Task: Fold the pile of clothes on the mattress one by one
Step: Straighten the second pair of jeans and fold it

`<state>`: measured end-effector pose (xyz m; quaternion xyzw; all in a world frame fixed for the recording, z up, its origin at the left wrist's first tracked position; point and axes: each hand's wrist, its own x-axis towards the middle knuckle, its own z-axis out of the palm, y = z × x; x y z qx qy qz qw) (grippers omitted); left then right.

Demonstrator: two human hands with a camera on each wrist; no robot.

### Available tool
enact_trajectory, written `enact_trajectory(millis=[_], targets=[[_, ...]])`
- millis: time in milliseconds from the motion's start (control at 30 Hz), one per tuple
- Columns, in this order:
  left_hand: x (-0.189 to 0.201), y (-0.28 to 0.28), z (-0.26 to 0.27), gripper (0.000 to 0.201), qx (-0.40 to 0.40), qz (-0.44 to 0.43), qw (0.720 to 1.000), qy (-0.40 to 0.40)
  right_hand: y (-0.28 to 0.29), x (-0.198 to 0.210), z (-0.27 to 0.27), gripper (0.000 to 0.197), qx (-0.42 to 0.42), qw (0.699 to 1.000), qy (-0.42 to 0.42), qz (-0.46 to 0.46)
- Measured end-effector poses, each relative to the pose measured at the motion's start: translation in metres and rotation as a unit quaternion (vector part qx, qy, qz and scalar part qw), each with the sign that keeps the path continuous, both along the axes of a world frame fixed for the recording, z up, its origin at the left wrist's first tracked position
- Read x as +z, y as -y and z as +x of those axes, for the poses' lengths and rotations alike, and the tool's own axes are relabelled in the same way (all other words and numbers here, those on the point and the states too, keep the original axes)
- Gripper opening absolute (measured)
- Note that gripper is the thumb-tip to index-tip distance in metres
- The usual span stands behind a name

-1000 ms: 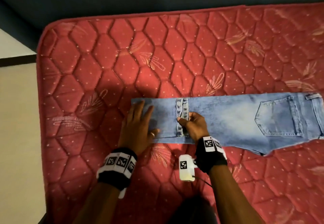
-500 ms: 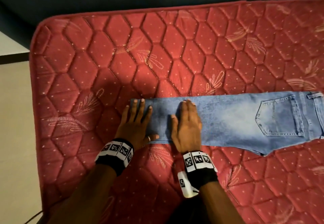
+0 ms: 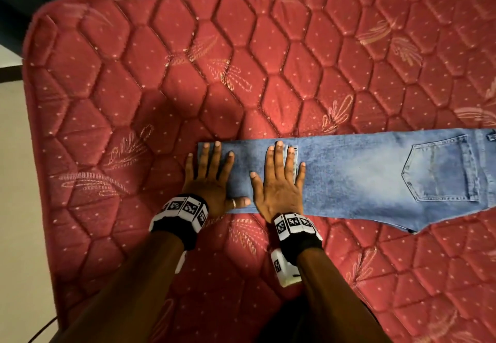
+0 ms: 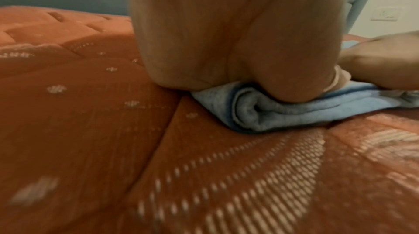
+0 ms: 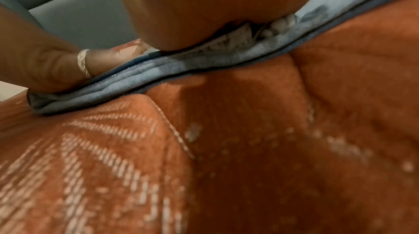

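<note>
Jeans (image 3: 362, 179) lie lengthwise on the mattress (image 3: 161, 74), leg end doubled back. Left hand (image 3: 212, 181) and right hand (image 3: 279, 184) lie flat, fingers straight and spread, grasping nothing, likely pressing the fold so it sets.

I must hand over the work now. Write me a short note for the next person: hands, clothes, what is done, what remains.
Left hand: flat, fingers straight, pressing the folded leg end of the jeans.
Right hand: flat beside it, pressing the turned-back hem.
Jeans lie along the mattress, back pocket up, waist to the right.
Done: first fold at the leg end.
Left: fold on toward the waist. No other clothes are in view.
</note>
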<state>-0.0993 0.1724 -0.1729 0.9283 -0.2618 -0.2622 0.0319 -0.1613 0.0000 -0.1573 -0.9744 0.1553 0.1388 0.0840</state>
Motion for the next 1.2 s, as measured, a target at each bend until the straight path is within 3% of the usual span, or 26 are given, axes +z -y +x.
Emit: enact_trajectory(millis=[133,200,267,367,467,533,633,800,967,1067,1200], targets=[[0.016,-0.003,-0.005,0.106,0.026,-0.078,0.996,0.024,0.001,0.01,0.001,0.073,0.0,1.0,-0.01,0.015],[0.026,-0.005,-0.013,0.092,0.112,-0.171,0.978,0.045,0.004,0.016,0.0,0.072,0.009,0.999,-0.016,0.027],[0.031,-0.01,-0.024,0.082,0.227,-0.255,0.938,0.06,0.006,0.023,-0.004,0.067,0.012,1.0,-0.006,0.018],[0.034,-0.017,-0.026,0.078,0.323,-0.327,0.887,-0.05,0.009,0.031,-0.014,0.062,-0.044,0.998,0.022,0.025],[0.042,-0.02,-0.008,0.064,0.345,-0.37,0.842,-0.186,0.007,0.035,-0.028,0.065,-0.09,0.994,0.032,0.059],[0.054,-0.018,0.007,0.058,0.353,-0.407,0.798,-0.269,0.003,0.036,-0.033,0.07,-0.099,0.99,0.028,0.093],[0.072,-0.022,0.015,0.07,0.367,-0.435,0.767,-0.297,-0.006,0.033,-0.034,0.074,-0.085,0.986,0.037,0.137],[0.104,-0.074,0.006,0.08,0.436,-0.458,0.729,-0.263,-0.052,0.029,-0.022,0.076,-0.022,0.966,0.069,0.248],[0.144,-0.148,0.002,0.078,0.485,-0.431,0.727,-0.224,-0.132,0.051,-0.013,0.068,0.0,0.934,0.011,0.356],[0.17,-0.16,0.002,0.078,0.454,-0.383,0.777,-0.21,-0.141,0.06,-0.013,0.062,-0.045,0.898,-0.04,0.435],[0.207,-0.102,-0.007,0.082,0.351,-0.379,0.841,-0.165,-0.102,0.078,-0.025,0.039,-0.174,0.854,0.09,0.481]])
